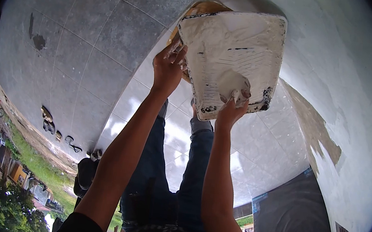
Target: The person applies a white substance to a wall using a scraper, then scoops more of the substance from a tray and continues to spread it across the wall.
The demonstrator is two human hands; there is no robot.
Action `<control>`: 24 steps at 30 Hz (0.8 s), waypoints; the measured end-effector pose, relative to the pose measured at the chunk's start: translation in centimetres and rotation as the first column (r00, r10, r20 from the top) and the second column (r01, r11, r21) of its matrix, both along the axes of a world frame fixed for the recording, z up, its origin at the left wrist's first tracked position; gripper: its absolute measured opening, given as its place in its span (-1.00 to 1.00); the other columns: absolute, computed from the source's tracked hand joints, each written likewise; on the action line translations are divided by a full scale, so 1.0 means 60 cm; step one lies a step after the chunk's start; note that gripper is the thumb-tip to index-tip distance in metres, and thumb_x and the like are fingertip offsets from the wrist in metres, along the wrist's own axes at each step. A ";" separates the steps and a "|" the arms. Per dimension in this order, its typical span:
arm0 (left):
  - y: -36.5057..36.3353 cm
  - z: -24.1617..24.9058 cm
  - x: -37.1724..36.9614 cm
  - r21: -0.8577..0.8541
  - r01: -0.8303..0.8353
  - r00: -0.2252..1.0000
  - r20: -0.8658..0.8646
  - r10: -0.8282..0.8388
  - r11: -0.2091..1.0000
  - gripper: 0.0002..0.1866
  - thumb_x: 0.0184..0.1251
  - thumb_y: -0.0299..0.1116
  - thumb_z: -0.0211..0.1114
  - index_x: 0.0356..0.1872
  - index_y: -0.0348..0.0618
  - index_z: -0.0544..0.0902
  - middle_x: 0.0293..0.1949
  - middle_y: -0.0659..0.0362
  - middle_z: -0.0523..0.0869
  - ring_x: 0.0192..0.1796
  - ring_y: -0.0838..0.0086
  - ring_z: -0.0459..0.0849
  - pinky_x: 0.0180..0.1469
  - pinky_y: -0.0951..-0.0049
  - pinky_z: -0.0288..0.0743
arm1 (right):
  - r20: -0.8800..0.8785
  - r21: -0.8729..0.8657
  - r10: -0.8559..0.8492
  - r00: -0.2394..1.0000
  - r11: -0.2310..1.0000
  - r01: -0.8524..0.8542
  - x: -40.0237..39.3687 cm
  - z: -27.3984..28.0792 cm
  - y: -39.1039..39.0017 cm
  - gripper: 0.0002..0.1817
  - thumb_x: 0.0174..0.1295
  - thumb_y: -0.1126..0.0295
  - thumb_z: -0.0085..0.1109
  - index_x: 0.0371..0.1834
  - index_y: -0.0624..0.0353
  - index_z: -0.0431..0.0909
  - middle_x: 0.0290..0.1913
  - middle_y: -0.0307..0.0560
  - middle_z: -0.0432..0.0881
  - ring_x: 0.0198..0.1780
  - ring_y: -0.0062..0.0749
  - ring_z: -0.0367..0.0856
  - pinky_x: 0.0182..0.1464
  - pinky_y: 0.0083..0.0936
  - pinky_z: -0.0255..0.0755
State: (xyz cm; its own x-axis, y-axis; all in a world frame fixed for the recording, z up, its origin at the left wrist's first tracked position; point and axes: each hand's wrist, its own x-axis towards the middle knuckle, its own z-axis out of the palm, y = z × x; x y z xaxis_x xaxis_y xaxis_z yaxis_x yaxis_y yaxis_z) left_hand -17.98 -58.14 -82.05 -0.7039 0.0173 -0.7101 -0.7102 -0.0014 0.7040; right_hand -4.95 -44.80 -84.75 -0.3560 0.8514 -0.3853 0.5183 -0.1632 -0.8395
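A paint tray point(231, 43) coated with off-white paint or filler is in the upper middle, tilted, with ribs on its floor and dark smears along its rim. My left hand point(169, 66) is closed on the tray's left edge, its fingers smeared white. At the tray's lower end, my right hand point(234, 108) has its fingers closed round a pale, coated, rounded piece point(233, 85), which rests against the ribbed part. What exactly this piece is, I cannot make out. Behind the tray, a yellow-orange round object point(207, 7) shows in part.
A pale wall point(354, 89) with a bare brownish patch point(320, 126) curves along the right. Grey floor tiles point(90, 27) lie to the left, with footwear point(48, 119) near their edge. A dark panel point(291, 215) stands lower right. My legs point(197, 158) are below the tray.
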 end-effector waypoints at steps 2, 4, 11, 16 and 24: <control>-0.004 -0.011 0.004 -0.004 0.019 0.999 -0.042 -0.020 1.000 -0.50 0.36 -0.46 0.24 0.30 -0.34 0.40 0.20 -0.12 0.52 0.17 0.23 0.59 0.04 0.31 0.68 | -0.028 -0.046 -0.086 0.996 0.995 0.085 -0.001 -0.018 -0.016 -0.62 0.21 0.58 0.08 0.13 0.35 0.41 0.11 0.09 0.50 0.08 -0.30 0.51 0.08 -0.45 0.46; -0.006 -0.012 0.008 -0.007 0.045 0.996 -0.081 -0.045 0.999 -0.50 0.38 -0.43 0.24 0.30 -0.33 0.40 0.18 -0.12 0.54 0.17 0.23 0.59 0.04 0.29 0.67 | -0.036 0.003 0.158 0.987 0.987 -0.158 -0.036 -0.050 -0.026 -0.50 0.12 0.58 0.13 0.21 0.35 0.39 0.14 0.17 0.50 0.19 -0.07 0.47 0.29 -0.27 0.26; -0.004 -0.008 0.001 0.000 0.006 0.999 -0.034 -0.006 1.000 -0.51 0.37 -0.42 0.25 0.28 -0.35 0.41 0.23 -0.14 0.49 0.22 0.19 0.55 0.05 0.29 0.66 | -0.159 0.102 0.205 0.966 0.976 -0.190 -0.105 0.018 -0.011 -0.65 0.23 0.57 0.12 0.09 0.29 0.43 0.09 0.05 0.52 0.10 -0.28 0.50 0.04 -0.44 0.51; -0.005 -0.012 0.004 -0.049 0.071 0.993 -0.089 -0.075 0.996 -0.50 0.37 -0.41 0.25 0.30 -0.32 0.40 0.25 -0.15 0.46 0.26 0.15 0.52 0.09 0.23 0.63 | 0.136 0.047 0.129 0.982 0.990 -0.136 0.055 0.030 -0.016 -0.67 0.30 0.49 0.14 0.10 0.37 0.45 0.07 0.05 0.54 0.06 -0.29 0.54 0.10 -0.41 0.46; -0.004 -0.007 0.004 0.012 0.028 0.998 -0.051 -0.027 1.000 -0.48 0.37 -0.39 0.26 0.32 -0.27 0.39 0.22 -0.11 0.49 0.24 0.19 0.53 0.09 0.18 0.62 | 0.006 -0.245 -0.029 1.000 0.969 0.030 0.051 -0.006 -0.082 -0.51 0.11 0.59 0.03 0.18 0.43 0.41 0.14 0.21 0.51 0.20 -0.13 0.48 0.30 -0.34 0.27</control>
